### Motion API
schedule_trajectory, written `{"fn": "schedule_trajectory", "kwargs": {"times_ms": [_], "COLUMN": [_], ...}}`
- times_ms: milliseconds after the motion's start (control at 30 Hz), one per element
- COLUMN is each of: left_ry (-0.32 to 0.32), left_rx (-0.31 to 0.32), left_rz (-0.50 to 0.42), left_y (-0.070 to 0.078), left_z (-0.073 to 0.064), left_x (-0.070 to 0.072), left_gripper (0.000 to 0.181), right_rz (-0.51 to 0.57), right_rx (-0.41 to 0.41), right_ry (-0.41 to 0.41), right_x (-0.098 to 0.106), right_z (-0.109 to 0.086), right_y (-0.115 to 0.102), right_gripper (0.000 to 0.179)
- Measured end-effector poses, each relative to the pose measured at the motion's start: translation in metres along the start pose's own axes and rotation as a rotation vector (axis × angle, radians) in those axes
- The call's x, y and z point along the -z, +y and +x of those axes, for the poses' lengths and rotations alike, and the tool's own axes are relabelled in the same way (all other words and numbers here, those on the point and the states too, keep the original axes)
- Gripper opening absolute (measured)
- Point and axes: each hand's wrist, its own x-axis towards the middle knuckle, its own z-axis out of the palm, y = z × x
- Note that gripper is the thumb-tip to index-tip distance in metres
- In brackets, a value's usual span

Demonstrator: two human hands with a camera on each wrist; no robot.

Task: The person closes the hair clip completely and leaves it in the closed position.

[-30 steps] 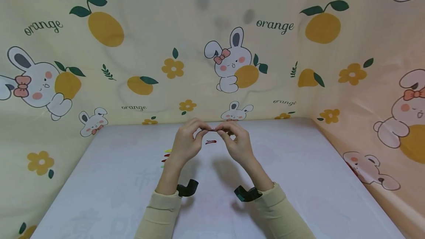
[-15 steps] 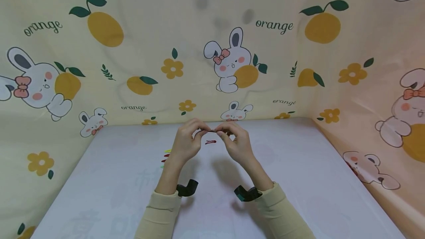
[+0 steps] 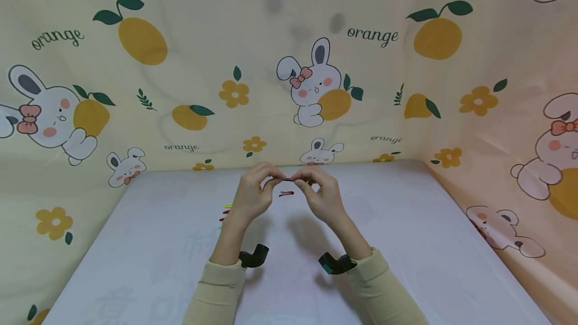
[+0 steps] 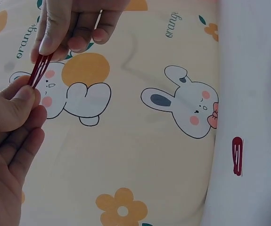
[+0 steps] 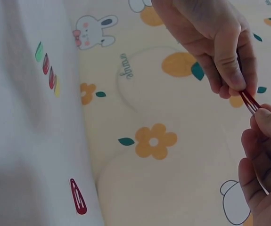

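A dark red snap hair clip [image 3: 287,180] is stretched between both hands, raised over the far part of the table. My left hand [image 3: 254,193] pinches one end between thumb and fingers. At the other end, the thumb and fingers of my right hand [image 3: 321,193] pinch it too. The slotted middle of this hair clip [image 4: 41,70] shows between the fingertips in the left wrist view, while its ends are covered. Below the hands, a second red hair clip [image 3: 286,193] lies on the table, apart from them.
Left of the left wrist lies a short row of hair clips, partly hidden in the head view: a green clip [image 5: 39,52], two red ones and a yellow clip [image 5: 57,87]. The white table [image 3: 406,224] meets a patterned curtain [image 3: 262,29] at the back and sides.
Both hands and the held hair clip have sunk very slightly. The grips look the same, and the clips on the table stay where they were.
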Motion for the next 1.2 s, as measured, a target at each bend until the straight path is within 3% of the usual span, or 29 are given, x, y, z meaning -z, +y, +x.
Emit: {"fn": "schedule_trajectory", "kwargs": {"times_ms": [833,967,1200], "left_ry": [0.008,0.024,0.025], "left_rx": [-0.017,-0.033,-0.038], "left_rz": [-0.056,-0.086,-0.105], "left_y": [-0.0026,-0.0024,-0.0018], "left_z": [-0.0010,-0.0007,-0.0005], "left_x": [-0.0006,-0.0010,-0.0010], "left_gripper": [0.021,0.023,0.023], "right_rz": [0.050,0.076,0.202], "right_rx": [0.000,-0.053,-0.240], "right_ry": [-0.022,-0.036,-0.080], "right_x": [0.0042,0.0051,0.0073], "right_z": [-0.0003,-0.0008,-0.0018], "right_y": [0.0002,0.0005,-0.0026], "right_gripper": [0.015,0.013,0.008]}}
